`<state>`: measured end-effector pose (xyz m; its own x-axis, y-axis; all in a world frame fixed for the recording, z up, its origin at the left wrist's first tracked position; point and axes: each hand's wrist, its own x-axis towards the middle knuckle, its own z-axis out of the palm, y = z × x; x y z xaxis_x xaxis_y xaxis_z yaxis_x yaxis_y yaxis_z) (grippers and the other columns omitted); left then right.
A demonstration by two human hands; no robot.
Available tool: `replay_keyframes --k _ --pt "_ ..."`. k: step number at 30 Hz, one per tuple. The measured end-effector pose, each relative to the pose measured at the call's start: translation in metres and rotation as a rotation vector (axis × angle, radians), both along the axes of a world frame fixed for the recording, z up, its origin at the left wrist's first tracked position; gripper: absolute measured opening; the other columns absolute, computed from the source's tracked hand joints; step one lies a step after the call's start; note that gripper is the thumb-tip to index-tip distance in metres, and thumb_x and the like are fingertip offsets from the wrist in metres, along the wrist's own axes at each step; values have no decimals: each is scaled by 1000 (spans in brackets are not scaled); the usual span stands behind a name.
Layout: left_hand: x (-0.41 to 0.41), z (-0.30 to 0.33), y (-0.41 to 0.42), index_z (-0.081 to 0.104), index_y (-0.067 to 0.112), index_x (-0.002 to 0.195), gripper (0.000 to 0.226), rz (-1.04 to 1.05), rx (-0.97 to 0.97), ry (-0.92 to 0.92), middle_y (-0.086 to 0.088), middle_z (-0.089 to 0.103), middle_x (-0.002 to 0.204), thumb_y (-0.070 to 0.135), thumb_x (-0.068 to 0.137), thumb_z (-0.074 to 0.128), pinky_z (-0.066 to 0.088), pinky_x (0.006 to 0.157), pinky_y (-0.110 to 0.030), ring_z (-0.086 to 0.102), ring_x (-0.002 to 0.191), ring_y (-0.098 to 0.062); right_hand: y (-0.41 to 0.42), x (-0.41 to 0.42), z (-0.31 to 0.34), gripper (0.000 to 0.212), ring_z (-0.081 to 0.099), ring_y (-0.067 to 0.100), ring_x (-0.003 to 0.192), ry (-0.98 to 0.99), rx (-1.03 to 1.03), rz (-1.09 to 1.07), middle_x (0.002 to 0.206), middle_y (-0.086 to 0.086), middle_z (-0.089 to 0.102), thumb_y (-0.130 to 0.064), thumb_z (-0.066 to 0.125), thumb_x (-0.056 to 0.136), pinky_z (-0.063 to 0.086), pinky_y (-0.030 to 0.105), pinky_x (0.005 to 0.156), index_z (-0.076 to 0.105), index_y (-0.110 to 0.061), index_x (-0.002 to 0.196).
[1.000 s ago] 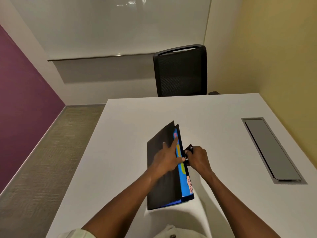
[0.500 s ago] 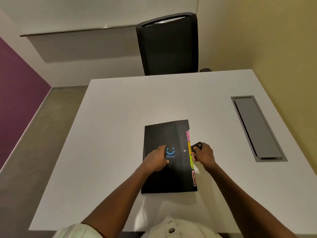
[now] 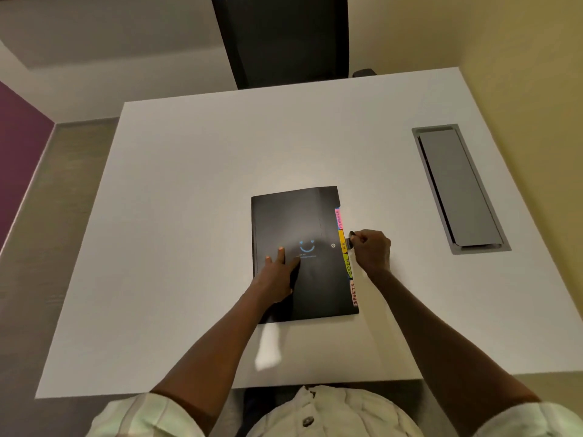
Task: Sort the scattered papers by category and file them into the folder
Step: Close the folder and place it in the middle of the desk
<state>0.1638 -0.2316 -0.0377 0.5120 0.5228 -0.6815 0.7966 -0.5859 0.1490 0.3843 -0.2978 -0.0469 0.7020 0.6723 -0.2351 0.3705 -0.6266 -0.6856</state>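
Note:
A black folder (image 3: 293, 222) lies closed on the white table (image 3: 189, 184), with a blue smiley on its cover. Coloured index tabs (image 3: 344, 247) in pink, yellow, green and red stick out along its right edge. My left hand (image 3: 277, 275) rests flat on the cover, fingers spread. My right hand (image 3: 370, 250) is at the folder's right edge, fingers pinched on a small black closure strap (image 3: 351, 237) beside the yellow tab. No loose papers are in view.
A grey cable hatch (image 3: 457, 187) is set into the table at the right. A black chair (image 3: 284, 39) stands behind the far edge. A yellow wall runs along the right, a purple wall at the left.
The folder's cover has come down from half open to flat and closed. My left hand went from the cover's edge to pressing on top. My right hand still pinches the strap.

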Motion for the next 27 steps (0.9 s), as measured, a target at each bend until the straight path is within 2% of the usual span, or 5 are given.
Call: replay_keyframes --k 7,10,15,22,27 --pt "-2 -12 -5 3 29 159 86 -3 22 -5 -16 -16 163 23 96 61 35 112 -53 4 146 -54 5 -20 -5 20 59 16 65 8 -43 49 81 13 74 -16 64 89 44 23 65 76 -1 82" --pt "-2 -14 -5 2 27 159 85 -25 50 -14 -19 -14 163 25 97 60 36 111 -51 7 145 -56 7 -26 -14 20 65 24 67 12 -44 95 76 15 72 -15 64 87 57 37 70 76 -1 79" --pt "-3 -12 -6 3 24 159 85 -45 81 -20 -24 -10 162 26 96 61 33 113 -50 12 144 -56 9 -37 -15 27 56 16 69 -29 -43 159 90 14 69 -17 58 95 41 21 64 74 3 86" --pt "-3 -17 -6 2 27 159 87 -15 53 -13 -19 -14 163 24 96 62 35 112 -52 3 146 -54 11 -40 -19 31 63 24 69 -116 -62 235 86 15 66 -18 56 97 51 29 63 71 3 81" --pt "-3 -17 -5 2 29 159 88 12 34 -18 -16 -16 163 22 95 63 35 112 -54 0 147 -53 10 -43 -24 20 64 23 79 -88 -112 249 95 10 65 -17 57 95 51 26 69 67 0 94"
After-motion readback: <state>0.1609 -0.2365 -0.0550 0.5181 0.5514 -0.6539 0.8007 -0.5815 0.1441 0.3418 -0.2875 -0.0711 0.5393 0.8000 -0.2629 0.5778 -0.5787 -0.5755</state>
